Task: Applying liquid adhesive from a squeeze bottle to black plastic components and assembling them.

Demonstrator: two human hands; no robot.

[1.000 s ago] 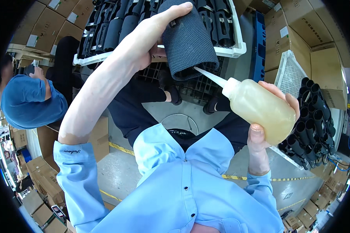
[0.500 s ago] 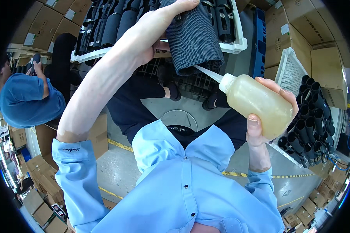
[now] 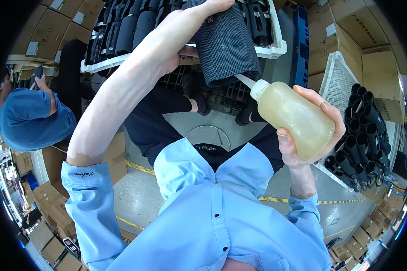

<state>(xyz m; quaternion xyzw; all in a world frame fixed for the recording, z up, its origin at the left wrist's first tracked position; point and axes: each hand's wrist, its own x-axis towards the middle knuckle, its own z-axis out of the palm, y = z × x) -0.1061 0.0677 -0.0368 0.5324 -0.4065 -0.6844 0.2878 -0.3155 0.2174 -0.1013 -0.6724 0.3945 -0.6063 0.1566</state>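
Note:
At the top of the view, my left hand [image 3: 205,11] holds a dark grey cylinder [image 3: 226,47] with a woven, mesh-like surface. Its fingers are partly cut off by the upper edge and partly hidden behind the cylinder. The cylinder's near end shows a hollow opening. My right hand [image 3: 326,110] is wrapped round a translucent squeeze bottle [image 3: 298,119] of pale yellowish liquid. The bottle lies tilted, and its tapered nozzle [image 3: 244,81] reaches into the cylinder's opening. Whether liquid is coming out cannot be seen.
Behind the cylinder stands a white crate [image 3: 276,50] of black tubular parts [image 3: 144,28]. More black tubes [image 3: 362,135] are stacked on a white tray [image 3: 337,81] at the right. A co-worker in a blue cap [image 3: 34,119] sits at the left. Cardboard boxes [image 3: 348,22] rise around.
My right hand has shifted slightly left, pushing the bottle's nozzle deeper into the cylinder's opening. My left hand and the cylinder stay almost where they were.

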